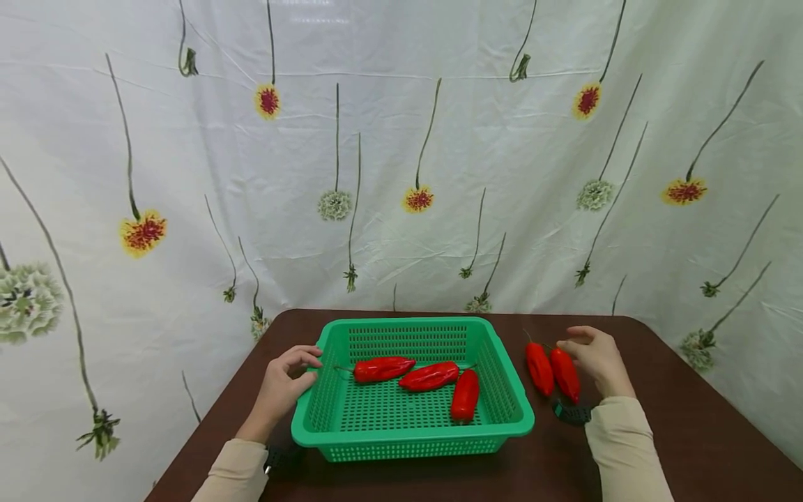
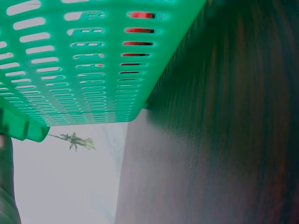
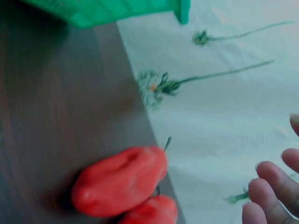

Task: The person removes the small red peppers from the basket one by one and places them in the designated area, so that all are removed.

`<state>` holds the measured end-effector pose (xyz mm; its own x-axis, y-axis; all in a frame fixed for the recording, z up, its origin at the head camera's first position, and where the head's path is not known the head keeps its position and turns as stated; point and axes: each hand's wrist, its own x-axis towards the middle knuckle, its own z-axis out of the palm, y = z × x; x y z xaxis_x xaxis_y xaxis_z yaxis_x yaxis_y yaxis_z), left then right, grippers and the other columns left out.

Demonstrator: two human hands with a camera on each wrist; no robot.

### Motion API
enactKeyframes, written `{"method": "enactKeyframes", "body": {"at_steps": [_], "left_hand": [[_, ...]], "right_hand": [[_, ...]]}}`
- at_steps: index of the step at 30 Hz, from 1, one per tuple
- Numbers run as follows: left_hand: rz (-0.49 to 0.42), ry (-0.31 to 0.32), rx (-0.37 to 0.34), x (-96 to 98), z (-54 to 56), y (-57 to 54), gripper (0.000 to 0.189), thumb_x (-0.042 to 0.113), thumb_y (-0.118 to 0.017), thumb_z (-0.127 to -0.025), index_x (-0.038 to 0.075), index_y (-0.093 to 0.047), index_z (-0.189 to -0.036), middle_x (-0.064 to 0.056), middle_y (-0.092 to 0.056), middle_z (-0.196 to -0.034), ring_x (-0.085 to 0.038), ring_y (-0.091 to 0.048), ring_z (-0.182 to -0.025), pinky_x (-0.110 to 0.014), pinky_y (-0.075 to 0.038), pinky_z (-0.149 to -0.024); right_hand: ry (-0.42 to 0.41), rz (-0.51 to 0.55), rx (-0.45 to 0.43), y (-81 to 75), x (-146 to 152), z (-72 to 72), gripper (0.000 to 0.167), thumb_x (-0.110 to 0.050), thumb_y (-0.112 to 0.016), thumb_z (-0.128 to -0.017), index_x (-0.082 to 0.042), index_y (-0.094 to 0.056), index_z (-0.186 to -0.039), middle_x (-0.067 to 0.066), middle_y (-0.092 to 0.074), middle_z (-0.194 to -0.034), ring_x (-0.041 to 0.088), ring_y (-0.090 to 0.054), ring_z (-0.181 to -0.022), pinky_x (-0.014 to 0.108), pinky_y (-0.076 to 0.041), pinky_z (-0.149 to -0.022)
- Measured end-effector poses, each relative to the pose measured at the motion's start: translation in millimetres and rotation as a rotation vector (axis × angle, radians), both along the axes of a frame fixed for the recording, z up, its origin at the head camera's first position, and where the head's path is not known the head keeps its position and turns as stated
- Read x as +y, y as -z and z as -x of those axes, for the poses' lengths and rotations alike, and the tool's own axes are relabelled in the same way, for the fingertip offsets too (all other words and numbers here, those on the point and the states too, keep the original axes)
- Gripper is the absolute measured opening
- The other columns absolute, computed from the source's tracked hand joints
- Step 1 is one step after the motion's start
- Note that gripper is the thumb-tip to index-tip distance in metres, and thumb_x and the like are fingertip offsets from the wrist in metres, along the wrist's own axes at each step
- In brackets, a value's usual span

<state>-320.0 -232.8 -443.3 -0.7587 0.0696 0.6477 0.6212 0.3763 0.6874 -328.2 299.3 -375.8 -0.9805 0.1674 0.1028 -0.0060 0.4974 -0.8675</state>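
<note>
A green plastic basket (image 1: 414,437) with slotted sides holds three red peppers, one on the left (image 1: 383,369), one in the middle (image 1: 430,376) and one on the right (image 1: 465,397). At its left rim is my left hand (image 1: 285,383), fingers loosely bent and thumb apart; whether it touches the rim I cannot tell. Two more red peppers, a left one (image 1: 539,368) and a right one (image 1: 565,375), lie side by side on the table to the right. Just above the right pepper's stem end hovers my right hand (image 1: 592,354), fingers relaxed and holding nothing.
The dark brown table (image 1: 677,432) carries the basket and peppers. Behind it hangs a white curtain (image 1: 401,265) printed with flowers. A dark wristband (image 1: 572,413) is on my right wrist.
</note>
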Motion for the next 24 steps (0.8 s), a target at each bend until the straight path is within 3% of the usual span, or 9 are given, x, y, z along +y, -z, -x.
{"method": "enactKeyframes", "body": {"at_steps": [7,17,24], "left_hand": [[-0.01,-0.003,-0.004,0.4,0.6,0.6,0.025,-0.016,-0.058,-0.083,0.004,-0.071,-0.087,-0.019,-0.066,-0.115,0.009,-0.056,-0.109,-0.023,-0.052,-0.081],[0.0,0.001,0.006,0.3,-0.5,1.4,0.023,-0.016,-0.057,-0.083,0.002,-0.071,-0.088,-0.019,-0.066,-0.114,0.009,-0.056,-0.108,-0.023,-0.052,-0.081],[0.01,-0.006,0.002,-0.8,0.0,1.6,0.026,-0.015,-0.058,-0.084,0.007,-0.072,-0.088,-0.017,-0.067,-0.115,0.008,-0.057,-0.109,-0.026,-0.053,-0.081]], "right_hand": [[-0.061,-0.019,0.008,-14.2,-15.5,0.1,0.055,-0.018,-0.062,-0.098,0.006,-0.044,-0.144,0.03,-0.058,-0.131,0.038,-0.063,-0.11,0.048,-0.054,-0.093],[-0.199,-0.017,0.012,-24.5,-39.9,-1.9,0.054,-0.021,-0.063,-0.099,0.001,-0.047,-0.145,0.029,-0.054,-0.138,0.042,-0.059,-0.119,0.045,-0.053,-0.093],[-0.303,-0.058,0.018,-37.4,-54.9,0.6,0.052,-0.022,-0.064,-0.098,-0.002,-0.049,-0.144,0.023,-0.06,-0.134,0.035,-0.062,-0.118,0.045,-0.053,-0.096]]}}
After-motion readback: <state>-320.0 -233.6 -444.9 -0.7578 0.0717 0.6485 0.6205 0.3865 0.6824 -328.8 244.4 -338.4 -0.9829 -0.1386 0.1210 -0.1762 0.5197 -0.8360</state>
